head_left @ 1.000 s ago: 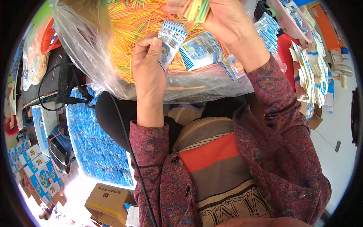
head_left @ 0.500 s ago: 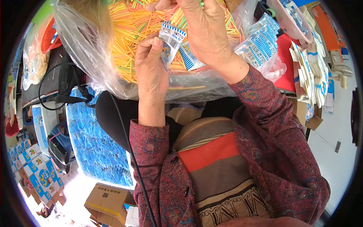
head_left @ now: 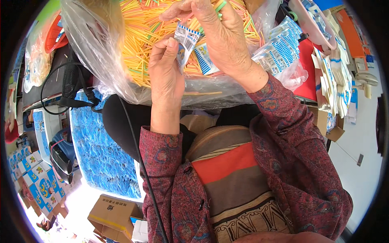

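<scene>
While my left hand (head_left: 167, 77) pinches a packet (head_left: 188, 40) at upper centre, my right hand (head_left: 227, 46) grips sticks (head_left: 221, 6); they seem not yet inside.

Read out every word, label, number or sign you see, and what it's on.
I won't copy printed wording, only place it.
Small packet in the left hand: print mostly too small.
Striped packets, right: print too small.
Blue-and-white boxes, lower left: small, blurred lettering.
Brown cardboard box: dark characters.
Shirt: large dark letter-like shapes.
</scene>
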The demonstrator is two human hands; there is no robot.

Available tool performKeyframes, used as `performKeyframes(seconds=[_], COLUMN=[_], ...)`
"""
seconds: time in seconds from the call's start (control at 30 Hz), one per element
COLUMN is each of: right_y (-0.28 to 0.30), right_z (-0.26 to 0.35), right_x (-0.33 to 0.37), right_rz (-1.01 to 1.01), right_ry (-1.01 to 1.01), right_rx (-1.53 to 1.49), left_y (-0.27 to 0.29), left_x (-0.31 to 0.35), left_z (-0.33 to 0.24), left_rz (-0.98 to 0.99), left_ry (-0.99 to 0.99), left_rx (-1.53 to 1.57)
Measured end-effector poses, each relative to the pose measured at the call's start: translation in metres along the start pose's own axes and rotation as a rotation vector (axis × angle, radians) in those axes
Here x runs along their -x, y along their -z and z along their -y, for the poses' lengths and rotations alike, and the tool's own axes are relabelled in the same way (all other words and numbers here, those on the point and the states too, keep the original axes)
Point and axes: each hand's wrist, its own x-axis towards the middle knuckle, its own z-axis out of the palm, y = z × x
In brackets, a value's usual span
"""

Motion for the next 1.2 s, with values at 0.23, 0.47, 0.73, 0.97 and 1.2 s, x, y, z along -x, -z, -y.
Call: performKeyframes(seconds=[0.23,0.47,0.73,0.97,1.2], right_y=[-0.001,0.018,-0.001,0.005,0.015], right_z=[0.009,-0.011,0.002,-0.006,-0.008], right_x=[0.0,-0.015,0.0,-0.007,-0.015], right_rz=[-0.074,0.073,-0.112,0.075,0.076], right_ry=[-0.14,0.178,-0.257,-0.492,-0.502], right_rx=[-0.097,0.036,-0.008,0.222,0.133], left_y=[-0.002,-0.004,-0.004,0.0,-0.001], left_x=[0.001,-0.001,0.0,0.0,-0.005], left_z=[0.0,0.002,0.002,0.0,0.0], left_rz=[-0.002,0.009,0.0,-0.043,-0.049], left_ry=[-0.018,-0.025,-0.074,-0.061,-0.178], left_rx=[0.001,-0.019,-0.038,-0.027,-0.092])
